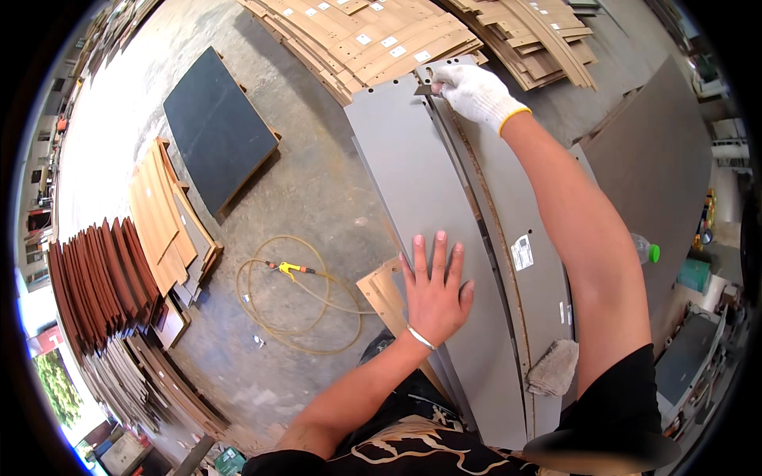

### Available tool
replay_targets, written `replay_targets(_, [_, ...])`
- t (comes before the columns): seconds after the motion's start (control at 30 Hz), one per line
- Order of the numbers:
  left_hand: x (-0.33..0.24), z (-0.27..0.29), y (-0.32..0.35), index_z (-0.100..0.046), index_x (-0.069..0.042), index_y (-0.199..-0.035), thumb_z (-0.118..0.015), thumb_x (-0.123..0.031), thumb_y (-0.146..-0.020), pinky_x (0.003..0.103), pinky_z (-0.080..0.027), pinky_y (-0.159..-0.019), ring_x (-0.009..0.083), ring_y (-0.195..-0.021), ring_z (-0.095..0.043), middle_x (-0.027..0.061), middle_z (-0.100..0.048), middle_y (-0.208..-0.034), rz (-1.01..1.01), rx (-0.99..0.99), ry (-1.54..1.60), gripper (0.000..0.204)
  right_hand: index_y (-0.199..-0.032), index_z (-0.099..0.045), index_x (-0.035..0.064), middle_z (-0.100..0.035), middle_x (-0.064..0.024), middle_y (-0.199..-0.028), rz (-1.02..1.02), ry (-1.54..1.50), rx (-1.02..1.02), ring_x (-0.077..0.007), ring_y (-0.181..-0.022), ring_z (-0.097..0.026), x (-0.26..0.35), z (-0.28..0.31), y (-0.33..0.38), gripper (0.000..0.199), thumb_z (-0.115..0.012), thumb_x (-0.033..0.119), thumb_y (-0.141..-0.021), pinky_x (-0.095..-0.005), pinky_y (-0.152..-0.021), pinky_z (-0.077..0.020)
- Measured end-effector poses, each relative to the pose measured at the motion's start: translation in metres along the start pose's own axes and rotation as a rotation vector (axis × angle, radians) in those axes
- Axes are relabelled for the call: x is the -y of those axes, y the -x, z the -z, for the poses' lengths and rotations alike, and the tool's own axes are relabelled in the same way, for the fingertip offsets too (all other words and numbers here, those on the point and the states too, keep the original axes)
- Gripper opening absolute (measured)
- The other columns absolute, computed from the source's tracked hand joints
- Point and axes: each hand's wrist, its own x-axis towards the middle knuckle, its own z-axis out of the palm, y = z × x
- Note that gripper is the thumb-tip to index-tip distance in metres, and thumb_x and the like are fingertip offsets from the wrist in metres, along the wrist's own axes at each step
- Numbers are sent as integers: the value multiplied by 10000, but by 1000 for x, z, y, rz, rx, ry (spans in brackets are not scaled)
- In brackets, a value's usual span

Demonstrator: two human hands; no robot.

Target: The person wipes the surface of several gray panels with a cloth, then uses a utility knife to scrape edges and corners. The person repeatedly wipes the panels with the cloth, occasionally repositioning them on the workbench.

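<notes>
head view: one frame, looking down over both forearms.
left hand [434, 289]: bare, flat, fingers spread, palm pressed on the grey panel [421, 206]; gripped nothing, likely pinning the board steady.
right hand [475, 91]: in a white glove, closed round a small blade-like tool [426, 90] at the panel's far end; what kind of tool, could not tell.
grey panel: long, curved, topmost of a stack of similar grey boards [524, 238] running away from the person; raw edge showed between them.
rag [554, 366]: lay on the stack's near end, under the right arm.
bottle [647, 250]: clear, green cap, just right of the arm; contents not visible.
floor [317, 182]: concrete, held a coiled yellow hose [298, 289], a dark board [218, 127], and red-brown curved strips [99, 282] stacked on edge.
tan panels [373, 40]: labelled, piled beyond the stack.
containers: none open to view.
</notes>
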Motion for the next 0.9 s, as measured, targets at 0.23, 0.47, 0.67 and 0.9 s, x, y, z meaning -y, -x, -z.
replay_targets(0.23, [1,-2,0,-456,-55,-1544,-676,-261,-912,771,-262,-1115,544,-1536,-174,216,-266,-1683,4,0,22,701,-1073,-705,156,-742,-71,-996,207,147,78,-274,-944,-695,12,-3,-51,183,-542,223,-1025,-401,-843,-546])
replay_targets(0.47, [0,-3,2,-475,-53,-1532,-634,-252,-921,759,-258,-1123,537,-1538,-184,218,-286,-1677,2,-2,6,663,-1060,-703,166,-742,-59,-970,247,212,-17,-275,-927,-699,8,-15,-44,116,-605,202,-1009,-413,-810,-552])
replay_targets(0.67, [0,0,3,-457,4,-1516,-572,-171,-914,740,-245,-1143,526,-1540,-189,221,-299,-1666,-4,-3,-6,637,-1071,-710,182,-757,-81,-918,330,255,-38,-324,-879,-718,-3,-30,19,153,-630,135,-950,-450,-777,-561])
replay_targets(0.9, [2,-8,4,-417,100,-1486,-510,-62,-914,610,-240,-1215,499,-1532,-230,263,-343,-1619,-42,-141,15,601,-888,-645,169,-707,-58,-809,540,188,-94,-311,-815,-692,-39,-65,176,81,-706,146,-840,-446,-766,-515])
